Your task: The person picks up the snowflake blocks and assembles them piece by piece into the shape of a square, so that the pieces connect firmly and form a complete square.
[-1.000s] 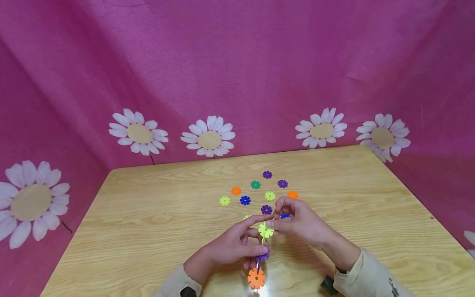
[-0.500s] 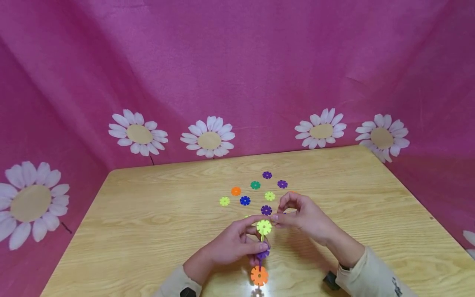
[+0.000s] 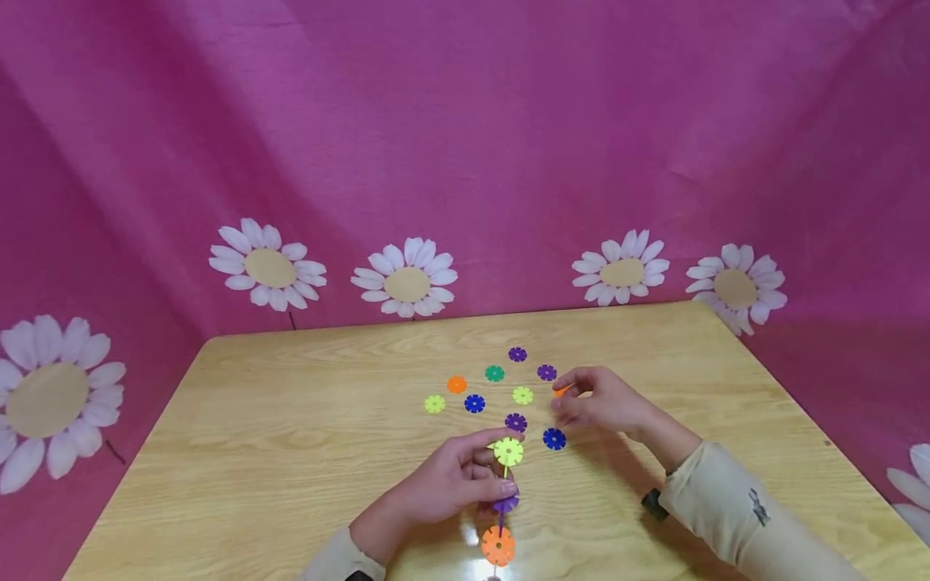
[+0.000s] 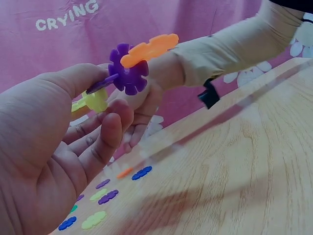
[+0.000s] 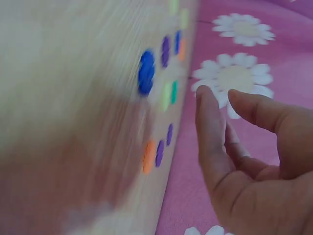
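Between thumb and fingers, my left hand [image 3: 443, 488] grips a chain of notched plastic discs. A yellow disc [image 3: 502, 453] stands at its top, a purple disc [image 3: 506, 505] lies under the thumb, and an orange disc [image 3: 491, 549] hangs at the bottom. In the left wrist view the orange disc [image 4: 154, 49] is slotted into a purple disc [image 4: 129, 81]. My right hand [image 3: 606, 401] hovers by a loose orange disc [image 3: 560, 392], partly covered by the fingers. Thumb and index finger stand apart with nothing between them in the right wrist view, where the hand [image 5: 249, 171] shows from the side.
Several loose discs lie flat on the wooden table [image 3: 291, 452], among them a blue disc [image 3: 555, 445], a purple disc [image 3: 516, 428], a green disc [image 3: 495, 378] and a yellow disc [image 3: 434, 408]. A pink flowered cloth [image 3: 465, 161] surrounds the table's far side and ends.
My right hand has left the chain's top yellow disc and moved right and forward toward the loose orange disc, uncovering the blue one. The left hand still grips the chain.
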The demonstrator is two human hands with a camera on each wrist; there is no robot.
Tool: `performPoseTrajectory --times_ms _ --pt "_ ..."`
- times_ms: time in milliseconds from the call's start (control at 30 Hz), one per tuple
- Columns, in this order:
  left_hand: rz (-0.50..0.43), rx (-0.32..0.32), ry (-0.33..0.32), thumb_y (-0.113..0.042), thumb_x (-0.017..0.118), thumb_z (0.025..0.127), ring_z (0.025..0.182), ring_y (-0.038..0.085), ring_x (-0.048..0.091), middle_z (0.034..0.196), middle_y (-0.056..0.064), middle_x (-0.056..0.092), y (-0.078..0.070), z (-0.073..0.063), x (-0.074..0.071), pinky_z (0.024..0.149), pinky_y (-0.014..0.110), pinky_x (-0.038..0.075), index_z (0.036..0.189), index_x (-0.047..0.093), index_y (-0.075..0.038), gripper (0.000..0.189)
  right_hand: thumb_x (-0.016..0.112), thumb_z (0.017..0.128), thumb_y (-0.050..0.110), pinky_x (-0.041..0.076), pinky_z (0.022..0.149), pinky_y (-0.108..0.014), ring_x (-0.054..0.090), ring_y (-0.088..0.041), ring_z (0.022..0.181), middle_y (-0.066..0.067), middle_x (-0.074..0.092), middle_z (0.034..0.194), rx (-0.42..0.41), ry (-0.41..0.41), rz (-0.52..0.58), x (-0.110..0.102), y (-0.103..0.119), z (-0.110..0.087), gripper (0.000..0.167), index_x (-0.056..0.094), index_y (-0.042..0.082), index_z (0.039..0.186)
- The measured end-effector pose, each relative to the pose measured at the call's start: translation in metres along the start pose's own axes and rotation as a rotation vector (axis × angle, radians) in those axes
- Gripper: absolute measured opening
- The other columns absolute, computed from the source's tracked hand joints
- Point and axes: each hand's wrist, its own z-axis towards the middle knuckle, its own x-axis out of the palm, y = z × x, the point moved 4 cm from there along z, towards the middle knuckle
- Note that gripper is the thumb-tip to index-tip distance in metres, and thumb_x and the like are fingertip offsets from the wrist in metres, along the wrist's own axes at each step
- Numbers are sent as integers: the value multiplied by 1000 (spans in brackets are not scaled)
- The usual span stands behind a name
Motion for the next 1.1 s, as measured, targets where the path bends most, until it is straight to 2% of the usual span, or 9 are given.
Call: performPoseTrajectory --times_ms 133,233,333,500,800,933,1100 --pt "38 -39 -19 -12 70 93 74 5 68 102 25 71 2 -1 -2 68 19 55 147 48 -22 59 69 91 8 56 61 -31 65 -19 71 -12 65 88 -58 -61 -241 -5 0 18 30 64 -8 115" --pt "45 -50 -14 -13 70 94 74 6 68 101 22 72 2 -1 -2 69 20 55 147 47 -23 59 71 90 8 50 59 -29 59 -16 69 -10 67 87 -63 -95 -387 -8 2 28 26 67 -4 113" --pt "45 -62 -11 -14 70 94 74 6 67 100 17 73 4 -2 -2 69 20 55 147 47 -24 59 71 90 9 50 64 -30 57 -17 72 -10 68 90 -56 -98 -510 -10 2 35 27 68 -2 114" --pt "44 -59 -12 -12 70 94 72 7 65 99 14 72 4 -2 -1 67 19 54 146 49 -24 58 72 90 10 57 79 -40 64 -21 81 -12 71 93 -117 -69 -669 -13 3 41 27 70 -3 113" --pt "68 -58 -9 -12 70 94 77 7 68 100 16 72 0 -1 -2 70 20 55 146 49 -25 57 83 81 14 55 87 -46 65 -23 87 -11 74 97 -94 43 -752 -15 -7 37 31 75 0 107" --pt "70 -62 -13 -12 69 94 79 7 69 101 17 72 0 -1 -4 72 21 55 145 49 -25 56 83 82 13 55 90 -48 66 -23 87 -10 75 97 -76 31 -767 -15 -9 38 26 76 1 104" --pt "63 -66 -24 -12 69 94 76 7 67 101 18 71 1 -1 -6 67 20 54 146 49 -27 57 83 81 11 55 88 -47 66 -24 87 -10 75 96 -83 -15 -774 -15 -7 41 24 75 1 102"
